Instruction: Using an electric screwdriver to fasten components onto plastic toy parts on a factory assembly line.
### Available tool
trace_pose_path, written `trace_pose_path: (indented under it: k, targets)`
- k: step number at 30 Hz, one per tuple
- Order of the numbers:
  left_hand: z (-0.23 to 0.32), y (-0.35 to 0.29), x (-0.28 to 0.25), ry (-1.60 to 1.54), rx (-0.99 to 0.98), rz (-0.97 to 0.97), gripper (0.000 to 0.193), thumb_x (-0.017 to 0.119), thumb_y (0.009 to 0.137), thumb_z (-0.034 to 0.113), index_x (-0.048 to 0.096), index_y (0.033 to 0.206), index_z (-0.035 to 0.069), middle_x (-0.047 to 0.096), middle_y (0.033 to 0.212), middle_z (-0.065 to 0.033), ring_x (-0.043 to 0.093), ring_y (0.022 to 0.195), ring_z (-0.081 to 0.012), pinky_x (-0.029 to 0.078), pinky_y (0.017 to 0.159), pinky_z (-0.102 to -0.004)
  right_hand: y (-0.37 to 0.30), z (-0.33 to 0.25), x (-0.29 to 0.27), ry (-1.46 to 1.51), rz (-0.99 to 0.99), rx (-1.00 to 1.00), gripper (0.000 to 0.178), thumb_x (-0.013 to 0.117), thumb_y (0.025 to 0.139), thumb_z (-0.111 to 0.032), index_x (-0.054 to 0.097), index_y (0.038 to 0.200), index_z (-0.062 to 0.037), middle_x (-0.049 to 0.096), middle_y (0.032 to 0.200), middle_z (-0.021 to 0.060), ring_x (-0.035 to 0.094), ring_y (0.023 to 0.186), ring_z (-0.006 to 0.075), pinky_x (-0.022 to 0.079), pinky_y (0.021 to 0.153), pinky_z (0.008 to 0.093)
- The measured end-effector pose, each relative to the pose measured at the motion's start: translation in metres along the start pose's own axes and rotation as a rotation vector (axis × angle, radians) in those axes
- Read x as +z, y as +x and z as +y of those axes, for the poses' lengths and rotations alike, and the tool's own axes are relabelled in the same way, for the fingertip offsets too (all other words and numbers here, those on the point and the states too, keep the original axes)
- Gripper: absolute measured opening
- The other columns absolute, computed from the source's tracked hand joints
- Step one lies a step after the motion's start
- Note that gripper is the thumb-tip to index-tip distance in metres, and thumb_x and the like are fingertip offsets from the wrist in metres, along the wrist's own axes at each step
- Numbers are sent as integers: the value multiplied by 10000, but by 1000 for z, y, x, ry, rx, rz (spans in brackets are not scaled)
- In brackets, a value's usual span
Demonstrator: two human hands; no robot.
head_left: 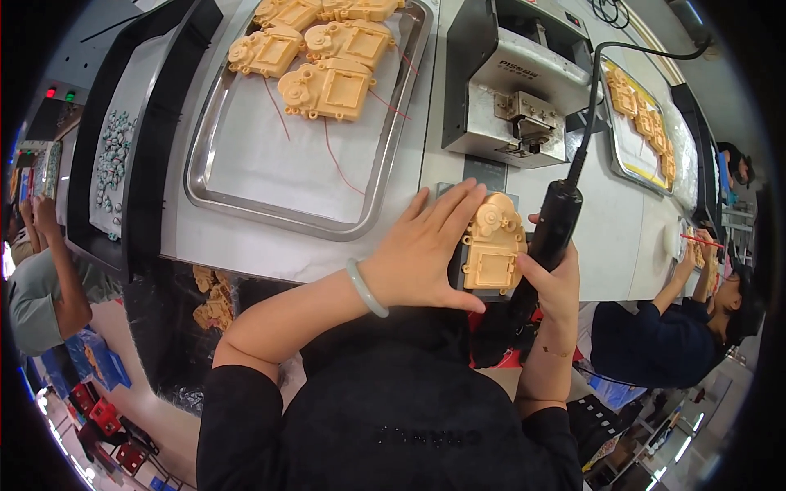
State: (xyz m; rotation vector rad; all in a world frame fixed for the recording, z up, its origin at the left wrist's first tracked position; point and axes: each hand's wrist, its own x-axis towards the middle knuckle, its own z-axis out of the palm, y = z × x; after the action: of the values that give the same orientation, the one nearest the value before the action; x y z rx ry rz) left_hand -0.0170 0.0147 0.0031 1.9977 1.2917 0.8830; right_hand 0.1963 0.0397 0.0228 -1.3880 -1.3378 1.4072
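A yellow plastic housing with a round end and a square recess lies at the table's front edge, on a dark flat base. My left hand, a pale bangle at its wrist, rests along the housing's left side with fingers stretched out and thumb apart. Wrapped round a black corded electric screwdriver is my right hand, its thumb by the housing's lower right edge. The screwdriver stands tilted, cord end up; its tip is hidden from view.
A metal tray holds several yellow housings with red wires. Behind my hands stands a black and silver machine. At left is a black bin of small parts; at right another tray. People work on both sides.
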Motion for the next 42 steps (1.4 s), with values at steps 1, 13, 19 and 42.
trace_pose_path:
  k: [1, 13, 19, 42]
  targets:
    - [3, -1, 0, -10, -4, 35, 974, 685, 559, 559, 289, 1279, 36, 337, 1287, -146, 366, 1181, -315, 234, 991, -519, 0, -6, -4, -87, -8, 8, 518, 660, 660, -27, 457, 1135, 2, 576, 749, 43, 547, 646, 99, 430, 617, 221]
    - [2, 12, 6, 36, 16, 92, 860, 717, 550, 462, 368, 1256, 116, 433, 1164, -104, 424, 1100, -267, 227, 962, -532, 63, -131, 11, 236, 263, -879, 732, 538, 772, -557, 258, 1300, -134, 514, 755, 71, 487, 594, 163, 449, 627, 345]
    - [-2, 13, 0, -23, 1, 82, 869, 730, 546, 444, 359, 1263, 122, 433, 1162, -102, 423, 1098, -269, 221, 975, -533, 101, -123, 45, 94, 136, -973, 696, 492, 821, -517, 243, 1299, -76, 512, 669, 100, 484, 520, 170, 438, 557, 320]
    - [-14, 11, 10, -151, -76, 117, 943, 745, 492, 450, 321, 1230, 46, 404, 1161, -139, 368, 1136, -289, 170, 1018, -472, 43, -118, 76, 356, -100, -827, 969, 444, 703, -720, 178, 1317, -19, 458, 658, 88, 453, 471, 151, 414, 472, 292]
